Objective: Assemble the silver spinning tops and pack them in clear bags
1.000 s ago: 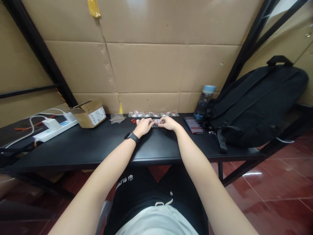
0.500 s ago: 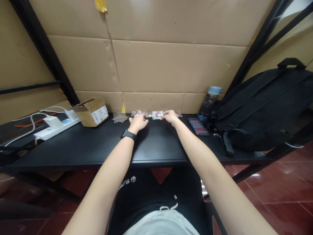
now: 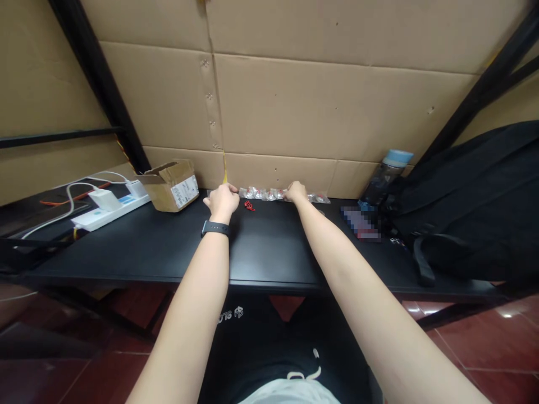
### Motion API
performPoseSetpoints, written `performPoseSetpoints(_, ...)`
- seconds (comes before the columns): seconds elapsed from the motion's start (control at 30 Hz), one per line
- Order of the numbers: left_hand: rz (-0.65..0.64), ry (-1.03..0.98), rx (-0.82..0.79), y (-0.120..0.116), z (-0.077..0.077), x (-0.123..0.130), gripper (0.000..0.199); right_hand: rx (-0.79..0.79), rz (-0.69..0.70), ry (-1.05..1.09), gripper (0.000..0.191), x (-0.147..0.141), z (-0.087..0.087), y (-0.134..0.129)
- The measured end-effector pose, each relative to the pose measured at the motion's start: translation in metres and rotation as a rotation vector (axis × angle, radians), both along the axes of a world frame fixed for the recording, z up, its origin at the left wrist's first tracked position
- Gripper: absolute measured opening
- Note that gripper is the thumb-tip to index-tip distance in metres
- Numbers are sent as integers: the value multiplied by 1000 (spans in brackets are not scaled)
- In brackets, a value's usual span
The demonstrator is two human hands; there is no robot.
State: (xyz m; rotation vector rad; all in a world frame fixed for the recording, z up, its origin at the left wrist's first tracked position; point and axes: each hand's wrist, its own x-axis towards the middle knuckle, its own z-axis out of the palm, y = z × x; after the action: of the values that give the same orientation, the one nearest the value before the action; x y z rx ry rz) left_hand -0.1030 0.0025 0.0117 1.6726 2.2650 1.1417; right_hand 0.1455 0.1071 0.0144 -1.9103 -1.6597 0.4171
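Along the back edge of the black table (image 3: pixel 269 247) lies a row of small clear plastic packets (image 3: pixel 269 194) with red and whitish contents. My right hand (image 3: pixel 295 192) is closed, with its fingertips down on a packet in this row. At the row's left end is my left hand (image 3: pixel 222 201), palm down with curled fingers and a black wristband (image 3: pixel 215 228) on the wrist. Its fingertips are hidden, and a bit of clear plastic shows beside it. A small red coiled piece (image 3: pixel 250 206) lies on the table between my hands, just in front of the packets.
An open cardboard box (image 3: pixel 170 188) and a white power strip (image 3: pixel 112 210) with plugged-in chargers stand to the left. On the right are a water bottle (image 3: pixel 385 178), a blurred-out phone-like item (image 3: pixel 360 223) and a black backpack (image 3: pixel 471 202). A cardboard wall (image 3: pixel 295 112) closes off the back.
The view has shifted, with backpack and bottle now further right. My left hand has moved left, over where the flat clear plastic lay. The red coiled piece is now exposed on the table.
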Motion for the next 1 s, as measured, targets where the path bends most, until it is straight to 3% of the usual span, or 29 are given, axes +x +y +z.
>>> performPoseSetpoints(0.17,-203,208,-27,2,-13,9,22,27,-3,-166,50,7,3,-12)
performPoseSetpoints(0.3,-242,313,-80,7,-23,18,17,60,23,-195,34,35,15,-15)
performPoseSetpoints(0.37,-243,334,-92,9,-25,20,17,67,142,-227,23,57,19,-20)
performPoseSetpoints(0.43,-245,349,-102,12,-27,20,17,10,284,-252,25,83,20,-30)
performPoseSetpoints(0.53,-244,357,-117,16,-30,21,14,-85,387,-208,46,120,10,-50)
performPoseSetpoints(0.6,-248,357,-120,16,-31,22,11,-38,421,-148,55,139,-1,-62)
performPoseSetpoints(0.83,-273,295,-30,5,-26,27,11,29,373,-126,43,155,-25,-64)
performPoseSetpoints(1.0,-399,30,113,3,-21,44,16,54,382,-159,36,151,-29,-61)
